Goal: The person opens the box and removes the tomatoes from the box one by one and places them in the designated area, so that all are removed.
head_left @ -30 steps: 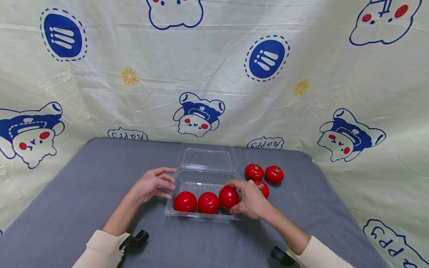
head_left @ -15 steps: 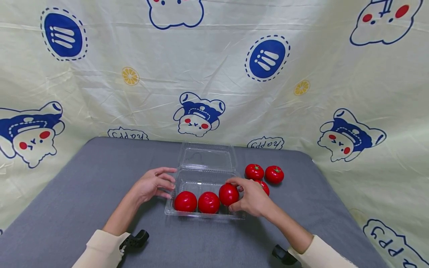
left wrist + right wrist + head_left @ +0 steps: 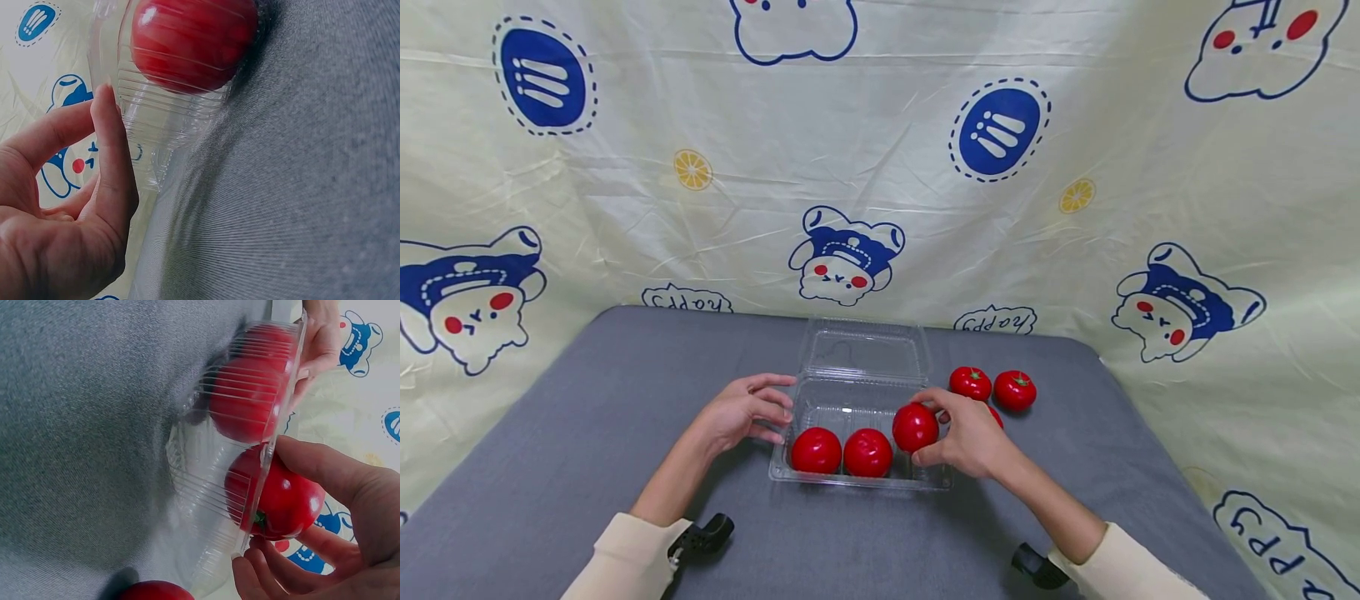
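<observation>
A clear plastic box (image 3: pixel 850 396) lies with its lid up on the table. My right hand (image 3: pixel 970 433) holds a red tomato (image 3: pixel 915 427) between thumb and fingers at the box's right end. In the right wrist view this tomato (image 3: pixel 290 503) is partly above the rim, its green stem toward the table side. Two more tomatoes, one at the left (image 3: pixel 816 451) and one in the middle (image 3: pixel 868 453), sit in the front row of the box. At the box's left side my left hand (image 3: pixel 741 412) rests its loosely bent fingertips against the wall.
Right of the box stand several tomatoes: one behind (image 3: pixel 970 383), one farther right (image 3: pixel 1015 391), and one mostly hidden by my right hand. A grey cloth (image 3: pixel 625 417) covers the table. A printed curtain (image 3: pixel 737 242) hangs behind.
My right hand has raised the tomato a little from the front row, toward the back. The left hand and the box have stayed put.
</observation>
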